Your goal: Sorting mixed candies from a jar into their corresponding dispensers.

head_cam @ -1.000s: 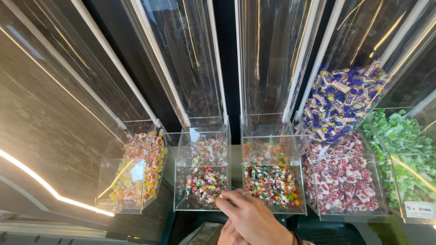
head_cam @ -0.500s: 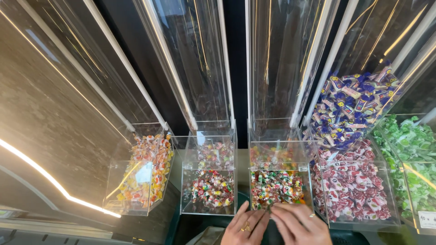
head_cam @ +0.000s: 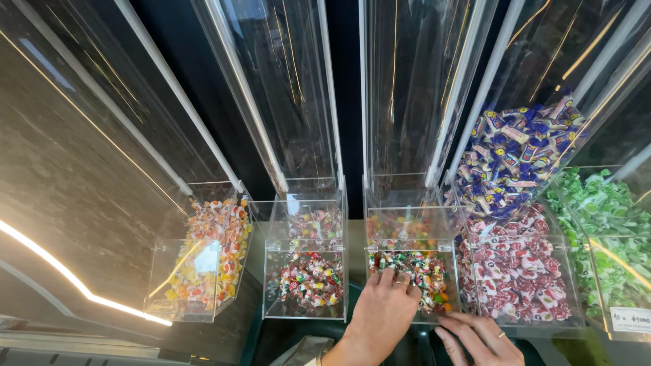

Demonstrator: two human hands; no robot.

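Sweets (head_cam: 413, 268) lie in the clear bin (head_cam: 407, 247), third from left. My left hand (head_cam: 383, 312) reaches in, fingers curled over them, grip unclear; my right hand (head_cam: 478, 335) hovers spread just right. Next, I judge, a firm pinch.

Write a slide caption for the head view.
Left hand reaches into a clear candy bin; right hand rests below it.

Left hand (head_cam: 380, 318) reaches into clear candy bin (head_cam: 407, 261).
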